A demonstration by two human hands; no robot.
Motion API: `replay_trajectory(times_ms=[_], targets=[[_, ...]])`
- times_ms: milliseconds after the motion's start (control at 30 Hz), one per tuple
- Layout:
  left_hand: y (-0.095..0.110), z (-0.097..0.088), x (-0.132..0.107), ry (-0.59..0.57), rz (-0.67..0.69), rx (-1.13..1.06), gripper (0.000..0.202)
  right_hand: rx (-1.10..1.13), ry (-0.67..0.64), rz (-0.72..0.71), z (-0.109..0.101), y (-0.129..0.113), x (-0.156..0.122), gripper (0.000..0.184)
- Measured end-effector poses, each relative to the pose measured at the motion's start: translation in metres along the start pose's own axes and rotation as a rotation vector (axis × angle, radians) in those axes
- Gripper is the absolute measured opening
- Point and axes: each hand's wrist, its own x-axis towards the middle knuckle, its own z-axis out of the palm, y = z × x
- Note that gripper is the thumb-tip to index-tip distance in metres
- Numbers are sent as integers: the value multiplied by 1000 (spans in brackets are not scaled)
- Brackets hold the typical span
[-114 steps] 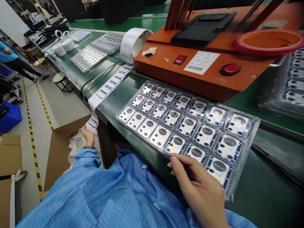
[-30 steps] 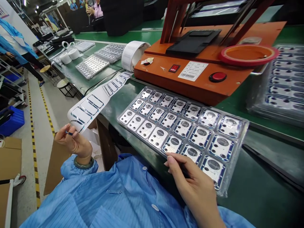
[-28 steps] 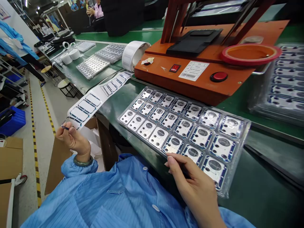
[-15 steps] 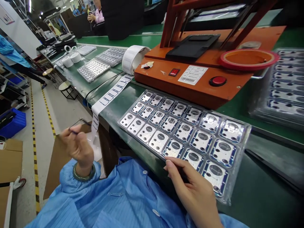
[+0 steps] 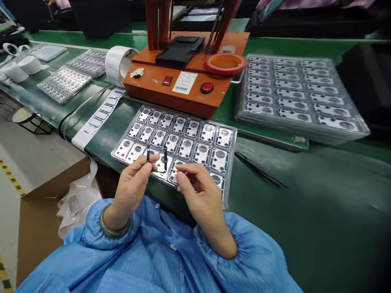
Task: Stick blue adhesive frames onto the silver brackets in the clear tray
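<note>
Clear plastic tray (image 5: pixel 232 162) of silver metal plates with blue edges lies on a long green workbench (image 5: pixel 275 211), directly under both hands and reaching out ahead of them. Beyond the grip, to the far right, sits a tall stack of similar trays (image 5: pixel 302 97). Straight ahead stands an orange machine (image 5: pixel 177 85) with a round red button (image 5: pixel 207 88), and to its left a white label roll (image 5: pixel 119 61) sits above a white backing strip (image 5: pixel 97 118) printed with blue outlines, which runs along the bench left of the grip. A slim black tool (image 5: pixel 259 169) lies on the bench right of the right hand. (A jade bangle (image 5: pixel 110 228) circles the left wrist, just past a blue sleeve (image 5: pixel 91 240).) The left hand (image 5: pixel 131 187) is closed in a pinch, thumb and forefinger holding a thin dark frame-like piece (image 5: pixel 148 154) above the tray; two upright dark sides show, one at the fingertips, one nearer the right hand. The right hand (image 5: pixel 198 191) is loosely curled over the tray's lower rows, its fingertips (image 5: pixel 180 177) just above the plates (whether it grips anything cannot be told).
</note>
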Motion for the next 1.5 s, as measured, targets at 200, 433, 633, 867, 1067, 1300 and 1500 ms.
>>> replay_trajectory(times_ms=[200, 433, 633, 867, 1067, 1300, 1500], targets=[[-8, 2, -5, -54, -9, 85, 21, 21, -41, -66, 3, -1, 4, 8], [-1, -11, 3, 16, 613, 990, 32, 86, 89, -52, 1, 6, -4, 13], [1, -20, 11, 60, 559, 1056, 34, 242, 163, 113, 2, 13, -4, 13], [2, -13, 9, -157, 287, 787, 19, 333, 104, 201, 4, 16, -2, 16], [-1, -11, 11, -194, 192, 630, 10, 294, 61, 209, 5, 15, -2, 14], [2, -14, 16, -172, 184, 624, 7, 172, 12, 190, 6, 9, -3, 15], [6, -22, 23, -158, 272, 833, 8, -40, 50, 36, 15, 8, -1, 12]])
